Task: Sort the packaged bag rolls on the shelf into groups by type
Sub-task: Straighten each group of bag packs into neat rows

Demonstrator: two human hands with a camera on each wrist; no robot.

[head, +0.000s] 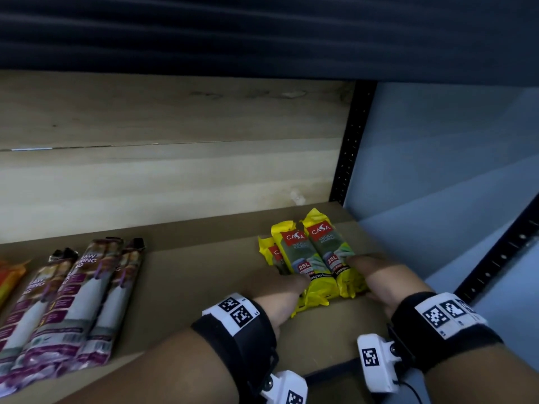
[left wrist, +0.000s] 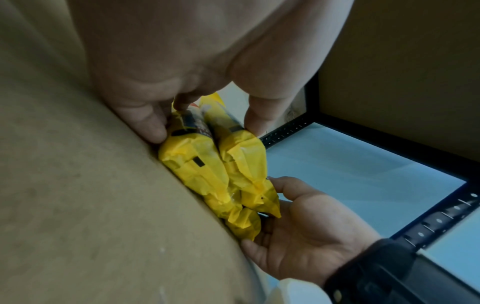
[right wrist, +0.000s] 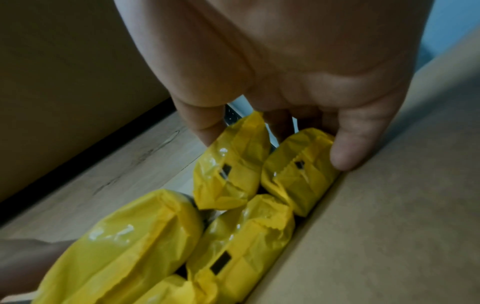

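Observation:
Several yellow CASA bag rolls (head: 318,258) lie stacked side by side at the right end of the brown shelf board (head: 204,272). My left hand (head: 291,287) holds the stack from its left, thumb and fingers (left wrist: 148,125) straddling two of the rolls (left wrist: 207,164). From the other side, my right hand (head: 364,269) cups the stack with its thumb on top. In the right wrist view, two rolls (right wrist: 233,174) sit between that thumb and the fingers (right wrist: 355,148), whose tips touch the board. The right palm (left wrist: 306,226) faces the rolls' near ends.
Long purple and white bag packs (head: 87,301) lie in a row at the left of the shelf, with orange packs (head: 8,278) at the far left edge. A black perforated upright (head: 350,147) stands behind the yellow rolls. The upper shelf (head: 262,30) hangs overhead.

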